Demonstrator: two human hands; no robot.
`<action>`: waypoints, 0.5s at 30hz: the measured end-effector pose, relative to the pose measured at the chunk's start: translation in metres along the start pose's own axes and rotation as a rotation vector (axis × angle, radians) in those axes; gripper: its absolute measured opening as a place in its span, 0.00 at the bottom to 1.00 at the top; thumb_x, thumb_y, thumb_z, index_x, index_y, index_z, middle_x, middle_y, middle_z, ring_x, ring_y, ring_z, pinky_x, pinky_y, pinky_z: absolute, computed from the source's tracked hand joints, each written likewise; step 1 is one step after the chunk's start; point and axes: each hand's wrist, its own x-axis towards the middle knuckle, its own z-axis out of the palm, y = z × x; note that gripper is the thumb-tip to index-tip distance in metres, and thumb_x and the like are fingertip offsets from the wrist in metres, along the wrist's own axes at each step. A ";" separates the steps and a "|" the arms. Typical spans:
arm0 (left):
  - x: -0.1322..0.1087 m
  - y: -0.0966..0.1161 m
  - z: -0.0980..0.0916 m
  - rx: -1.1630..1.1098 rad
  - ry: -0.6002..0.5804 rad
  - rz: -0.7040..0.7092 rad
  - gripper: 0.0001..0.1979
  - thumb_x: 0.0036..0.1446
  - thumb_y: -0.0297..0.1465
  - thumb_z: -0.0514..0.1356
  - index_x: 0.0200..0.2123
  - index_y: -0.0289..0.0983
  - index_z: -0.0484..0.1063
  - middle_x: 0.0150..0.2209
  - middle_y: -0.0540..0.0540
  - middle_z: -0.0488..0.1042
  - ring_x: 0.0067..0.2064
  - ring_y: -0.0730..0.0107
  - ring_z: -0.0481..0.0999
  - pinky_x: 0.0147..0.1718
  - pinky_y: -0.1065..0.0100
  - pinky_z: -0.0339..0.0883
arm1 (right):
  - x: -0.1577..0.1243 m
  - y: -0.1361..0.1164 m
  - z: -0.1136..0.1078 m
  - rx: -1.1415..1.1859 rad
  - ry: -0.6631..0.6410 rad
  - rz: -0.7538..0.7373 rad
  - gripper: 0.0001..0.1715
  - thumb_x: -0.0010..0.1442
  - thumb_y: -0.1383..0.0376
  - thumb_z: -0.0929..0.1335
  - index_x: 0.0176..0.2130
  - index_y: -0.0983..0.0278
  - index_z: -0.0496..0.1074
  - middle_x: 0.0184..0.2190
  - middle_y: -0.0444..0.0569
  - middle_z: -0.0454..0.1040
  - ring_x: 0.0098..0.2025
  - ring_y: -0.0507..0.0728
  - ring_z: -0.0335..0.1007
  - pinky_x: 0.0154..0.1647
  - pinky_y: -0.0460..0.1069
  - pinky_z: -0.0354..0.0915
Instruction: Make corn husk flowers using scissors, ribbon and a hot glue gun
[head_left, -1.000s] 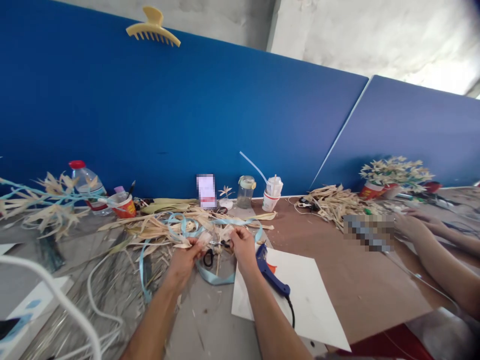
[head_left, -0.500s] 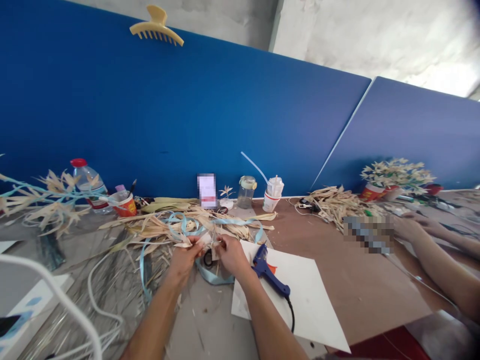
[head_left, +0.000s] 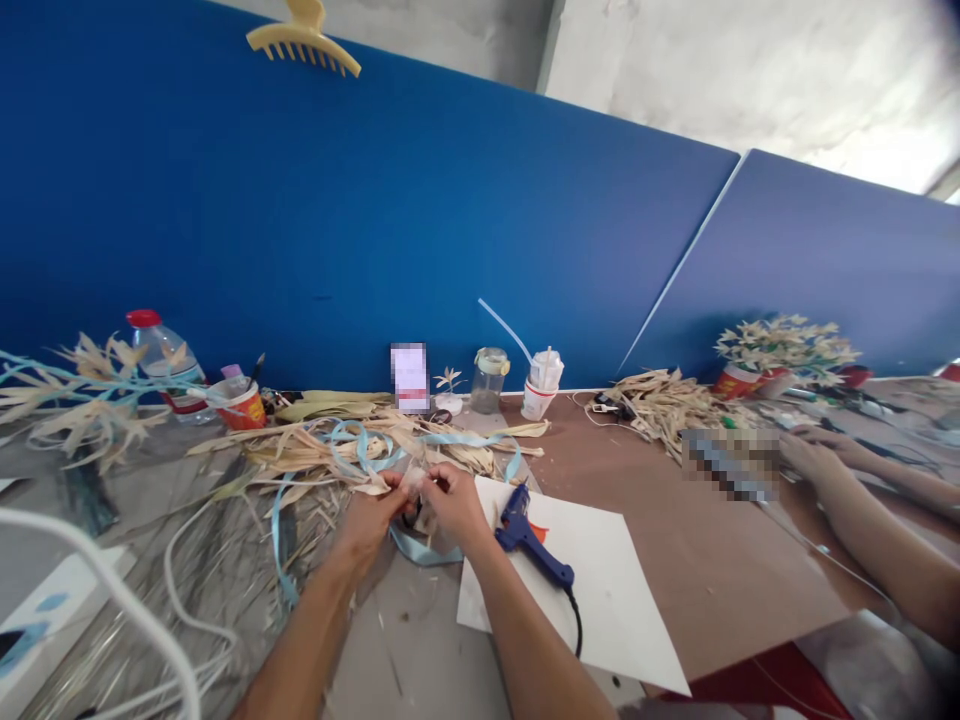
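My left hand (head_left: 370, 517) and my right hand (head_left: 451, 504) meet over the table, both pinched on a small pale dried-leaf piece (head_left: 414, 482) between them. Under the hands lie black-handled scissors (head_left: 409, 517) and a loop of light blue ribbon (head_left: 422, 549). A heap of dried straw leaves (head_left: 330, 450) with more blue ribbon spreads behind the hands. A blue glue gun (head_left: 529, 536) rests on a white sheet (head_left: 609, 588) just right of my right hand.
Along the blue partition (head_left: 375, 220) stand a water bottle (head_left: 160, 358), a red cup (head_left: 244, 406), a glass jar (head_left: 488, 379) and a cup with a straw (head_left: 541, 383). Another person's arms (head_left: 847, 490) work at the right, near a straw pile (head_left: 667, 404). White cable (head_left: 180, 560) lies left.
My right hand has moved left, closing the gap until its fingers meet the left hand's on the leaf piece. The camera view has shifted slightly.
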 end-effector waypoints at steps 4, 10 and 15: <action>-0.002 0.003 0.002 0.045 -0.073 0.012 0.16 0.39 0.41 0.69 0.25 0.35 0.74 0.19 0.52 0.70 0.22 0.73 0.65 0.23 0.70 0.58 | 0.001 0.001 -0.004 -0.010 -0.049 0.029 0.08 0.49 0.66 0.65 0.21 0.64 0.67 0.18 0.39 0.63 0.24 0.50 0.58 0.26 0.44 0.55; -0.004 0.009 -0.001 0.108 -0.073 0.053 0.13 0.40 0.40 0.69 0.24 0.36 0.75 0.18 0.52 0.67 0.22 0.73 0.62 0.22 0.70 0.55 | 0.000 -0.001 -0.005 0.101 -0.108 0.053 0.09 0.49 0.66 0.66 0.20 0.63 0.64 0.15 0.37 0.61 0.21 0.49 0.56 0.22 0.43 0.53; -0.006 0.008 -0.002 0.034 -0.108 0.016 0.12 0.41 0.38 0.69 0.24 0.36 0.75 0.21 0.50 0.71 0.23 0.72 0.65 0.24 0.70 0.58 | 0.000 -0.002 -0.005 0.391 -0.137 0.212 0.12 0.46 0.58 0.68 0.22 0.62 0.63 0.13 0.35 0.59 0.16 0.47 0.50 0.18 0.44 0.48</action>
